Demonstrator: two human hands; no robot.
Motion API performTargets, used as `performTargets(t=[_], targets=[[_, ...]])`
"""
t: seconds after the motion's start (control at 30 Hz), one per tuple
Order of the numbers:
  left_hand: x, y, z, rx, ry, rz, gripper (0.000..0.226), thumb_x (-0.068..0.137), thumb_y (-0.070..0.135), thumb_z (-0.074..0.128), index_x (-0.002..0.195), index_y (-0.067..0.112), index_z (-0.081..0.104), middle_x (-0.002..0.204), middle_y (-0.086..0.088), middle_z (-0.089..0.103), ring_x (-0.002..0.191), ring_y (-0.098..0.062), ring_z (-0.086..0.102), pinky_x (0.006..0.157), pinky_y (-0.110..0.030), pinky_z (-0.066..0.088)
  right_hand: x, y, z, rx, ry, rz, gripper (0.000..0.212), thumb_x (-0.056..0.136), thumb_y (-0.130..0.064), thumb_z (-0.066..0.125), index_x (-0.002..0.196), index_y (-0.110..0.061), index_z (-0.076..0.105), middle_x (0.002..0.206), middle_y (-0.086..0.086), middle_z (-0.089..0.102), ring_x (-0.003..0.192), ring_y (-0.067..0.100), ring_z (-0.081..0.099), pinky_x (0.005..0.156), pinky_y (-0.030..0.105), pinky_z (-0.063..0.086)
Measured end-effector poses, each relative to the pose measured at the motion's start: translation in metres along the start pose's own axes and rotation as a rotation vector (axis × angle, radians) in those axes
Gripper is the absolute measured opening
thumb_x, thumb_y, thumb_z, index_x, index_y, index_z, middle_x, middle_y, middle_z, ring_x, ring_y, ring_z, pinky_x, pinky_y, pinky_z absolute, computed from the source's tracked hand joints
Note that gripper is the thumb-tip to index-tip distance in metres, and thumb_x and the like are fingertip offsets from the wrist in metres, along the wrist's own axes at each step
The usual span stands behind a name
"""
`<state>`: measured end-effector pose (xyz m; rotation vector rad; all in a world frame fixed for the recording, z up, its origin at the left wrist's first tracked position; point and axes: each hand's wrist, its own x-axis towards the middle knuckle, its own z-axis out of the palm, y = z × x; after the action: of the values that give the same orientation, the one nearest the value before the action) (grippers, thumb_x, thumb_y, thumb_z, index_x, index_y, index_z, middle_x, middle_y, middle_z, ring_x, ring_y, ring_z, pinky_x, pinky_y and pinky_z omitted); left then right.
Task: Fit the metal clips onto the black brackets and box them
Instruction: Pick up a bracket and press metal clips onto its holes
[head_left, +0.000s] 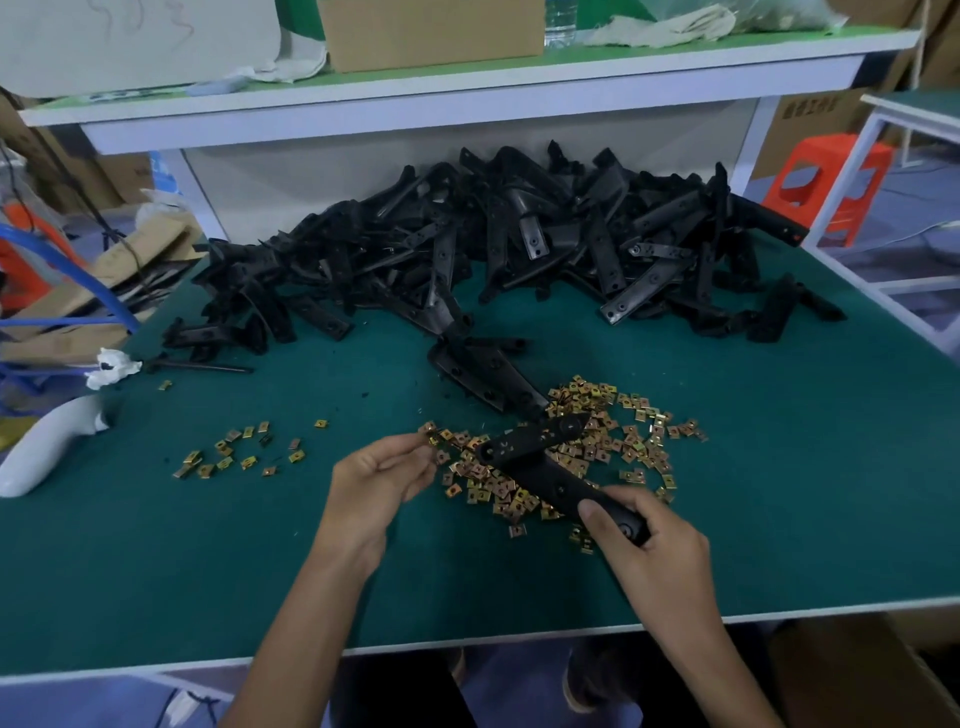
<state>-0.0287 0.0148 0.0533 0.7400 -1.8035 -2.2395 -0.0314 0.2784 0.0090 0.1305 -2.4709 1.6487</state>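
Left grip (379, 478) pinches a metal clip (432, 440); right grip (649, 545) clasps a black bracket (540, 457) above the clip pile (623, 431).

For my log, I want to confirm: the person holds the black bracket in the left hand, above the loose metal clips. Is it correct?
Not quite. The head view shows the right hand gripping the black bracket, above the loose metal clips; the left hand pinches a single clip.

Shiny brass-toned metal clips (571, 457), matt black plastic brackets (509, 244), smooth green table mat (260, 545).
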Motion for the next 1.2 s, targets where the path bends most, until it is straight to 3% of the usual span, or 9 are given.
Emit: performTargets(t=[0.07,0.2,0.3,0.43,0.6,0.8,0.9,1.1,1.2], targets=[[-0.001,-0.003,-0.006,-0.086,0.007,-0.030,0.021,0.093,-0.010,0.062,0.111,-0.004,0.068,0.101,-0.018,0.076,0.095,-0.023,0.075,0.079,-0.022,0.061,0.000,0.001,0.000,0.005,-0.002,0.004,0.013,0.081,-0.050,0.073,0.090,-0.042,0.070,0.079,-0.025,0.069,0.076,-0.003,0.065,0.059,0.009,0.043],[-0.005,0.001,-0.006,-0.085,-0.024,0.018,0.013,0.091,-0.002,0.068,0.103,-0.001,0.072,0.092,-0.018,0.077,0.083,-0.021,0.076,0.071,-0.020,0.060,0.001,0.001,0.001,0.012,0.002,-0.018,0.014,0.079,-0.052,0.071,0.089,-0.043,0.069,0.080,-0.024,0.069,0.076,-0.003,0.065,0.060,0.009,0.043],[-0.005,0.007,-0.001,0.027,-0.093,0.064,0.015,0.093,0.004,0.068,0.102,0.010,0.078,0.087,-0.010,0.077,0.073,-0.015,0.070,0.068,-0.019,0.057,0.000,0.001,0.001,0.019,0.002,-0.026,0.014,0.078,-0.054,0.071,0.088,-0.044,0.069,0.080,-0.023,0.069,0.076,-0.002,0.065,0.061,0.010,0.044],[-0.004,0.018,0.013,0.197,-0.189,0.170,0.034,0.100,0.007,0.059,0.099,0.032,0.081,0.076,0.005,0.061,0.071,-0.006,0.057,0.073,-0.018,0.053,0.000,0.000,0.002,0.024,0.009,-0.033,0.021,0.075,-0.059,0.067,0.088,-0.042,0.069,0.079,-0.022,0.070,0.075,0.000,0.065,0.059,0.011,0.043],[-0.005,0.028,0.028,0.389,-0.259,0.244,0.021,0.095,0.017,0.069,0.095,0.036,0.078,0.087,0.007,0.072,0.080,-0.005,0.063,0.082,-0.031,0.056,0.000,-0.001,0.002,0.019,0.002,-0.022,0.010,0.080,-0.048,0.074,0.087,-0.043,0.069,0.077,-0.023,0.070,0.073,-0.002,0.065,0.058,0.009,0.043],[-0.008,0.031,0.034,0.425,-0.325,0.220,0.022,0.095,0.020,0.069,0.095,0.039,0.080,0.091,0.005,0.076,0.085,-0.005,0.064,0.084,-0.027,0.053,-0.001,0.001,0.001,0.022,-0.017,-0.016,0.019,0.079,-0.054,0.071,0.090,-0.039,0.072,0.079,-0.022,0.070,0.074,-0.001,0.065,0.058,0.010,0.043],[-0.009,0.030,0.035,0.427,-0.337,0.199,0.022,0.095,0.020,0.070,0.094,0.039,0.080,0.093,0.005,0.077,0.083,-0.004,0.065,0.075,-0.020,0.053,-0.001,0.000,0.001,0.029,-0.021,-0.012,0.027,0.077,-0.058,0.068,0.092,-0.036,0.074,0.077,-0.024,0.070,0.073,-0.004,0.065,0.058,0.007,0.041],[-0.011,0.027,0.033,0.494,-0.342,0.240,0.019,0.092,0.022,0.073,0.096,0.039,0.080,0.088,0.012,0.076,0.075,0.004,0.064,0.069,-0.013,0.050,0.002,0.004,0.000,0.031,-0.049,0.038,0.010,0.084,-0.040,0.077,0.092,-0.035,0.075,0.078,-0.023,0.071,0.073,-0.002,0.066,0.058,0.009,0.043],[-0.016,0.021,0.032,0.660,-0.353,0.324,0.035,0.084,0.031,0.080,0.115,0.044,0.071,0.103,0.022,0.071,0.096,0.009,0.063,0.081,-0.010,0.048,0.003,0.003,0.000,0.032,-0.061,0.043,0.008,0.085,-0.041,0.076,0.092,-0.038,0.074,0.080,-0.023,0.072,0.075,-0.002,0.067,0.058,0.010,0.044]])
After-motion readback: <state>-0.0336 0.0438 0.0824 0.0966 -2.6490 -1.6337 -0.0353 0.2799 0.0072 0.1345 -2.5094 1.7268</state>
